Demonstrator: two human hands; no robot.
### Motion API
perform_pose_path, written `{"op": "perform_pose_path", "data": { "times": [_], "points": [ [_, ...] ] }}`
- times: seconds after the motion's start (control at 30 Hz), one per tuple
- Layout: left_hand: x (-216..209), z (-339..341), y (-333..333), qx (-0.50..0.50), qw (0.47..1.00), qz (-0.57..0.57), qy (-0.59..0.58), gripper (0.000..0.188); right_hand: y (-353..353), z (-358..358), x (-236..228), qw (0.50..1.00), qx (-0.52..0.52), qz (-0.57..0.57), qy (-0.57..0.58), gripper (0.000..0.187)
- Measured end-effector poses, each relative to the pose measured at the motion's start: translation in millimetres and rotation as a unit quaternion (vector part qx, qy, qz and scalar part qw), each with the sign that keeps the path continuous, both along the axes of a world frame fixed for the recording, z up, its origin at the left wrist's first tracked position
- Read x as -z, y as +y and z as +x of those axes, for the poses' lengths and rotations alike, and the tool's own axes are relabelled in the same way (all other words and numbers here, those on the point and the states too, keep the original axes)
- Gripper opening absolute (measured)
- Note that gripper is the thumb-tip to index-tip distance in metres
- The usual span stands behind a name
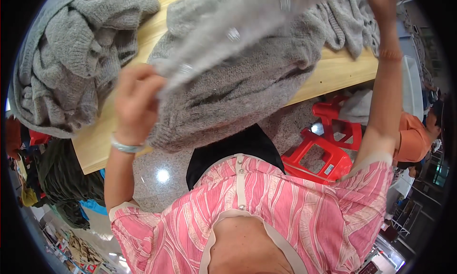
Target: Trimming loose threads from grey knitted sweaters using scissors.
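A grey knitted garment [238, 83] lies bunched over the table's near edge and hangs down in front of me. A pale grey strip of knit [214, 50], blurred by motion, stretches above it with several shiny spots along it. My left hand [138, 100] is closed on the strip's lower left end. At the upper right, my right hand [382, 3] is raised near where the strip leaves the picture. Its fingers are cut off by the top edge, so their grip does not show.
Another heap of grey knitwear [81, 60] covers the left of the wooden table [342, 74]. Red plastic stools [319, 155] stand below at the right. Dark green cloth [69, 179] is piled at the left. A person in orange [413, 138] is at the far right.
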State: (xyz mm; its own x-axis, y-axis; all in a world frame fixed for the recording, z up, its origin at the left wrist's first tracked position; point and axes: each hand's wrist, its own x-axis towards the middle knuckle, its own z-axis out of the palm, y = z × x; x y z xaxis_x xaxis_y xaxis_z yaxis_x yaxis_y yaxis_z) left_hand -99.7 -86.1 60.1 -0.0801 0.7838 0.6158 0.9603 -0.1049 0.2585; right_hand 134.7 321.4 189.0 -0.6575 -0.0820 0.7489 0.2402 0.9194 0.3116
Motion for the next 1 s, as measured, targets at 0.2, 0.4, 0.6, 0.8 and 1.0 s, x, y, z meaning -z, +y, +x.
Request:
{"op": "perform_pose_path", "data": {
  "times": [0.2,0.4,0.6,0.8,1.0],
  "points": [
    [45,47,-16,0.026,0.98,-0.174,-0.094,0.031,-17,120,151,0.912,0.198,-0.255,-0.253,0.034],
    [50,58,-49,-0.144,0.927,-0.186,-0.29,0.034,-143,84,141,0.843,0.077,-0.526,-0.087,0.013],
    [48,63,-52,-0.131,0.914,-0.199,-0.328,0.029,-257,13,162,0.75,-0.202,-0.61,-0.155,0.017],
    [38,72,-62,-0.029,0.749,-0.102,-0.654,0.025,-309,-35,165,0.637,-0.248,-0.71,-0.17,0.031],
    [49,65,-72,-0.035,0.716,-0.148,-0.681,0.024,-298,-35,178,0.442,-0.196,-0.829,-0.282,0.019]
  ]
}}
